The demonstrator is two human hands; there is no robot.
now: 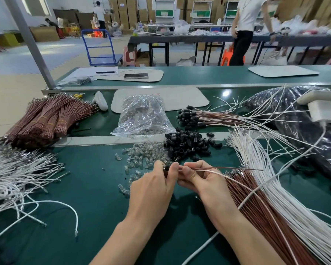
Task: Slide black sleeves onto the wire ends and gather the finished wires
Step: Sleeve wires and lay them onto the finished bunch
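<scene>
Right now I am watching both grips meeting low over the green table. The left grip is pinching a black sleeve between thumb and fingers. The right grip is clenching round a thin brown wire and a pale wire, both trailing off toward three o'clock. The sleeve is sitting at the wire ends, just where the two thumbs are touching.

At four o'clock from the grips, loose brown wires are lying beside a fan of white wires. At nine o'clock, more white wires are sprawling across the table.

Just beyond the grips at twelve o'clock, a heap of black sleeves is lying against a scatter of clear bulbs. Farther out at one o'clock, the finished wires are lying gathered, their sleeved ends pointing toward nine o'clock. A clear plastic bag is slumping at twelve o'clock, and banded brown bundles are lying at ten o'clock.
</scene>
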